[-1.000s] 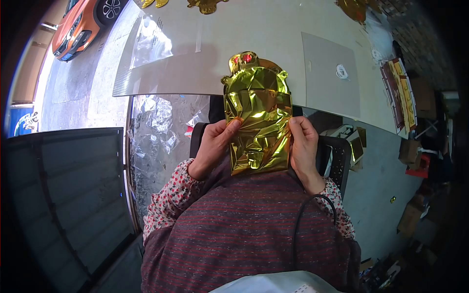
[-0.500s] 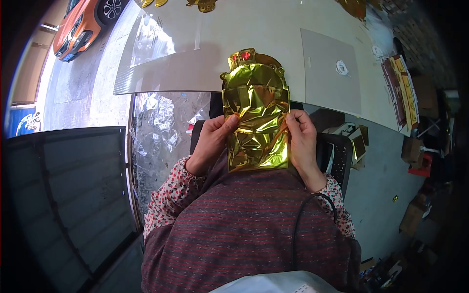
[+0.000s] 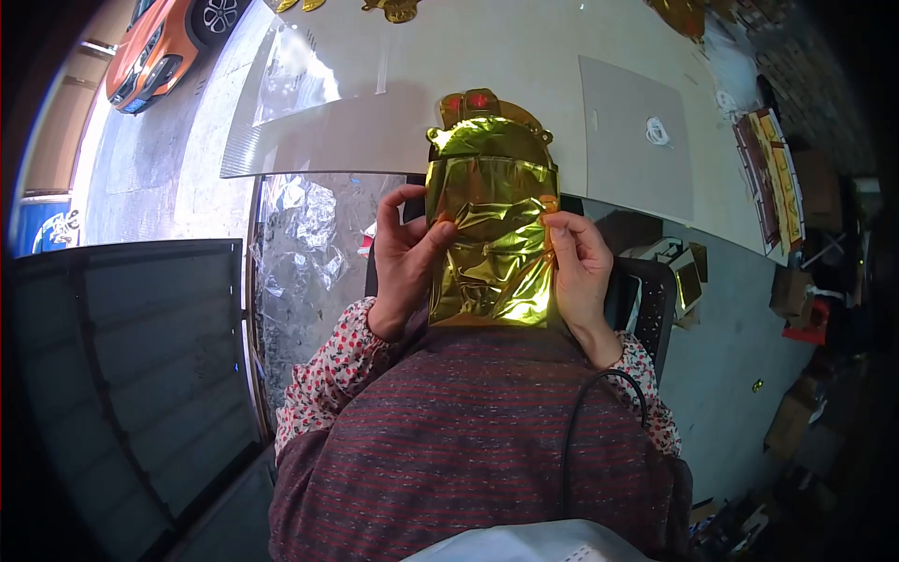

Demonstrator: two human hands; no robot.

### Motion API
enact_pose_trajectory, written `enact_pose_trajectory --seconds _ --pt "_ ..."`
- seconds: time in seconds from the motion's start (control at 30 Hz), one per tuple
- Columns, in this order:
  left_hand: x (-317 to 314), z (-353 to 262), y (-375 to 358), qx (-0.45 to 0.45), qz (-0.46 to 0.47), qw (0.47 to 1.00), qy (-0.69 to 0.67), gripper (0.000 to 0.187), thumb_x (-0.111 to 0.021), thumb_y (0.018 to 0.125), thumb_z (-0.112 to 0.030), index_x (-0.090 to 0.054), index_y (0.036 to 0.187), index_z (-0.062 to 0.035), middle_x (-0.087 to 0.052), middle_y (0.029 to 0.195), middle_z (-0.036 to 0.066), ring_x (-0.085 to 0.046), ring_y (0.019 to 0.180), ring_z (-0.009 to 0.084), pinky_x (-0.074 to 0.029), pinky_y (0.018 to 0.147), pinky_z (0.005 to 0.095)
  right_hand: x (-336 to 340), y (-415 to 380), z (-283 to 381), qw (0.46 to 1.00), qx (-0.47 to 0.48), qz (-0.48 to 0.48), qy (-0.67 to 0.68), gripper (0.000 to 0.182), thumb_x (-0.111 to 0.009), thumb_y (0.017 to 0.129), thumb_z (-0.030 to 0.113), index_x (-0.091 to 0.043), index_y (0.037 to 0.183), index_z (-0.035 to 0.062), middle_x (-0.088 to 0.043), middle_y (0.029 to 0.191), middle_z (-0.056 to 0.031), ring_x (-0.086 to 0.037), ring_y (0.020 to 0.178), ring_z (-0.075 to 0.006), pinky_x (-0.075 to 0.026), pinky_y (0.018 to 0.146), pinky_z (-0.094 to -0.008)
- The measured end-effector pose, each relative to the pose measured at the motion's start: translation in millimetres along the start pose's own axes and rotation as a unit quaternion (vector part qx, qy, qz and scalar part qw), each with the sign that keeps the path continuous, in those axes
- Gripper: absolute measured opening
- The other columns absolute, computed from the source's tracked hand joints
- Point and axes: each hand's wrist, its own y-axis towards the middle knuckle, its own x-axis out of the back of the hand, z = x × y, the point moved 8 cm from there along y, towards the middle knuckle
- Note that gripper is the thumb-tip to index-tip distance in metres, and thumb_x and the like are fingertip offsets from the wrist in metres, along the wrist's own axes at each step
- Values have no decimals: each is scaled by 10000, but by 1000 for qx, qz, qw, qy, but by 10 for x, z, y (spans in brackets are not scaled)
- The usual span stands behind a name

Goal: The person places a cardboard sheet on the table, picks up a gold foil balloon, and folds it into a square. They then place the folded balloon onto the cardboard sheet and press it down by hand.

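I have the gold foil [image 3: 492, 248] in the middle of my view, held up between the two hands in front of the striped shirt [image 3: 487, 421]. Its near edge comes down by the shirt; its far end overlaps the near edge of the counter [image 3: 468, 51], though I can't tell whether it touches it. At that far end I see a red stone [image 3: 480, 100] and a small round ear on each side.

The left hand [image 3: 405, 253] is at the foil's left edge, about halfway along. Its thumb lies on the face and its forefinger is bent away from the thumb, the tip hidden behind the foil, so I can't tell how firmly it grips. The right hand [image 3: 582, 267] is at the right edge, at about the same level, pinching the foil between thumb and forefinger. The face is creased between the two hands.

Farther out on the counter, a clear plastic sheet [image 3: 300, 84] lies to the left and a grey board [image 3: 637, 150] to the right, with a white cord [image 3: 657, 131] on the board. A gold piece [image 3: 395, 9] sits at the far side. Below the counter's left part I see crumpled plastic [image 3: 314, 229], and an orange car [image 3: 154, 61] stands far left. A black chair [image 3: 659, 309] shows beside the right forearm.
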Motion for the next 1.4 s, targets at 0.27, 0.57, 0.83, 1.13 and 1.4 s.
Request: enact_pose_trajectory --seconds 0.27,0.57,0.83,1.13,1.4 --pt "40 7 70 4 1 995 98 292 -670 943 -60 -627 1225 4 -702 1081 73 -646 924 101 -513 817 223 49 -15 -79 999 -37 -6 38 198 -531 1026 71 -642 1166 -14 -649 966 29 -508 798 11 -405 701 -157" --pt "122 68 81 124 16 988 90 239 -624 981 -95 -665 1189 14 -689 1011 9 -612 866 55 -507 776 211 2 16 -98 993 -69 19 97 198 -574 1005 60 -624 1181 -17 -655 974 16 -555 832 3 -437 729 -151" --pt "-2 -165 123 93 73 980 162 262 -622 985 -114 -667 1209 13 -700 1043 21 -603 880 54 -499 791 223 31 -15 -49 997 -42 11 68 226 -614 974 22 -617 1195 -26 -676 1041 -10 -592 878 -24 -465 765 -167" --pt "-236 -487 8 87 97 969 208 288 -622 972 -74 -642 1240 29 -694 1171 96 -638 1060 136 -512 934 278 121 -256 347 997 61 5 -57 224 -664 933 -1 -680 1155 -22 -728 1035 -59 -639 878 -52 -488 786 -175" --pt "-335 -704 -203 75 114 969 207 341 -685 914 -27 -634 1246 36 -705 1140 97 -657 1026 134 -537 903 261 237 -440 585 985 117 -41 -121 193 -727 873 -5 -720 1066 -15 -748 922 -77 -651 771 -64 -508 706 -194"
